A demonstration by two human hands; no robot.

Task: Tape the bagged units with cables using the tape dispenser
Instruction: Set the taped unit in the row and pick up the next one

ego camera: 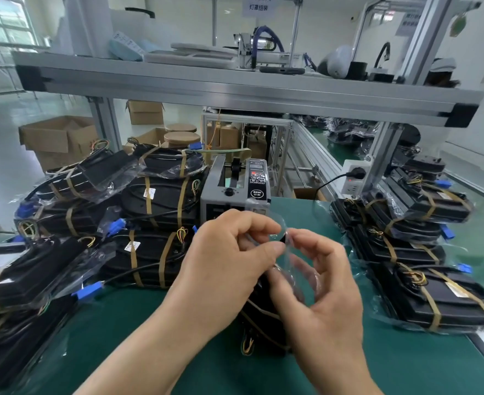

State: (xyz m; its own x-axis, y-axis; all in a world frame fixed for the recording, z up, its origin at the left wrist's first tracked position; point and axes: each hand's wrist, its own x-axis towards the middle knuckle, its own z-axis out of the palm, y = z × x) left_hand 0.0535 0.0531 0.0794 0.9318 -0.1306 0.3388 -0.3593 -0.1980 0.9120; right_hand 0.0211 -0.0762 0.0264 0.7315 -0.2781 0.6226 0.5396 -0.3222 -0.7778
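Head view: I see both hands low centre, just in front of the dispenser (235, 192). Left hand (229, 252) pinches the top of a clear bag (295, 269), thumb against curled fingers. Right hand (329, 280) pinches the same film from the other side, its other fingers loosely curled. The bag holds a black unit (263, 323) on the mat (149, 337) under the hands. Taped bags, each holding a unit and cable, sit in a left stack (155, 201) and a right stack (414, 246). Boxes (61, 138) on the floor, contents not visible.

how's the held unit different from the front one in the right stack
The held unit stands on end; the front unit lies flat. The left hand and right hand pinch the held unit's bag; tan tape bands bind the front unit's bag. Both are black in clear bags.
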